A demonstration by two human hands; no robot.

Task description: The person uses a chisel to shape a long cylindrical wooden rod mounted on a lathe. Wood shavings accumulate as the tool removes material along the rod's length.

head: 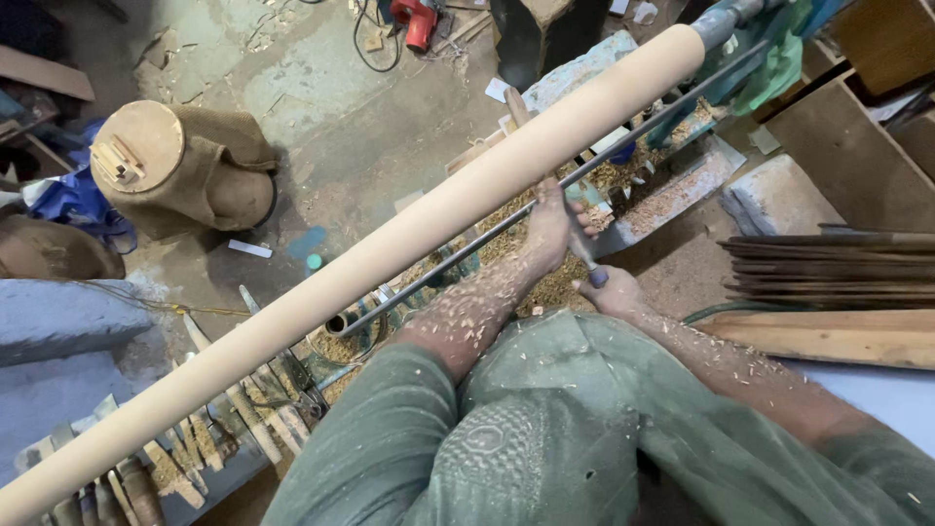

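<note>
Chisel (581, 248), slim, stiff and probably light, lay just below the long wooden cylinder (390, 248); left hand (547, 226) was closed round its blade end, right hand (612, 290) round the handle, the soundest hold.

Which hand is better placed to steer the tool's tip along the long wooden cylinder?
Probably the left hand: it grips the turning tool close to the long wooden cylinder, by the metal rest bar. The right hand holds the handle end, farther back.
</note>
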